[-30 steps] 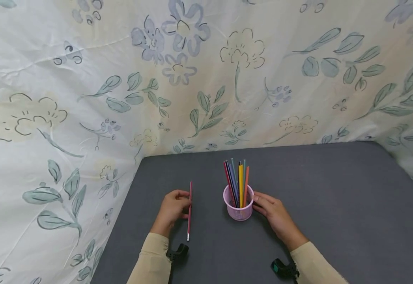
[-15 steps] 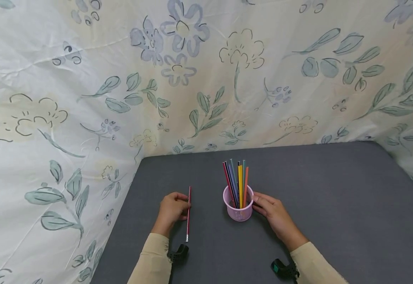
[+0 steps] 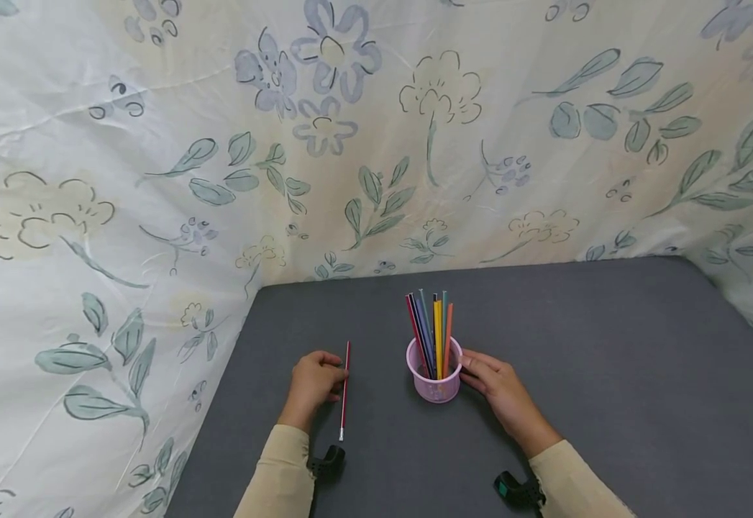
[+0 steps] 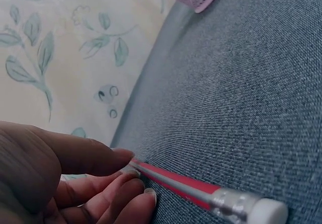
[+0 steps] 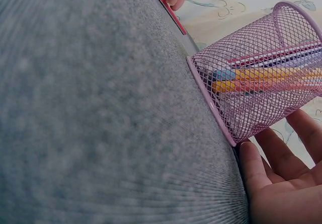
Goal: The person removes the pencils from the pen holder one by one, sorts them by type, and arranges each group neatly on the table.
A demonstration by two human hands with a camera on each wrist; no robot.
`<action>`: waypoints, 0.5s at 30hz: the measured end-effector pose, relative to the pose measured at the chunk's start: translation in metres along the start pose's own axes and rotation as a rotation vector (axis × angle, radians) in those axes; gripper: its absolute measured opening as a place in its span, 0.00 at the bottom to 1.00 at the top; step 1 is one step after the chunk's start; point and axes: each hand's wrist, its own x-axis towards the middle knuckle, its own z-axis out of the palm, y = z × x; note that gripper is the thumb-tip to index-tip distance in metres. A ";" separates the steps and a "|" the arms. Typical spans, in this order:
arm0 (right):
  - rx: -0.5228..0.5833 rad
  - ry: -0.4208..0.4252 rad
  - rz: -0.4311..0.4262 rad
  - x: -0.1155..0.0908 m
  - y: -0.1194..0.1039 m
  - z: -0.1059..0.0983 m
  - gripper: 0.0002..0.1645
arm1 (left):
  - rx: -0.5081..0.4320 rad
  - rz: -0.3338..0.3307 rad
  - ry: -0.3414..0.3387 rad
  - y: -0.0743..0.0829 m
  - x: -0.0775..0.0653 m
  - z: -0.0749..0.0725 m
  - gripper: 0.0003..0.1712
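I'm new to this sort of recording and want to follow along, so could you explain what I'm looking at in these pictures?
There's no machine arm here: a person works barehanded. The wide picture comes from a camera on the head, looking forward and down. The two close-ups come from wrist cameras, one on each side.

On the grey surface stands a pink mesh cup with several coloured pencils in it. The left hand pinches a red pencil, its white eraser pointing back toward the person. The right hand touches the cup's side. A flower-patterned cloth hangs behind.
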 end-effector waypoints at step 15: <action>0.001 0.007 0.008 0.000 0.000 0.001 0.29 | -0.077 0.063 -0.026 0.001 0.001 -0.003 0.14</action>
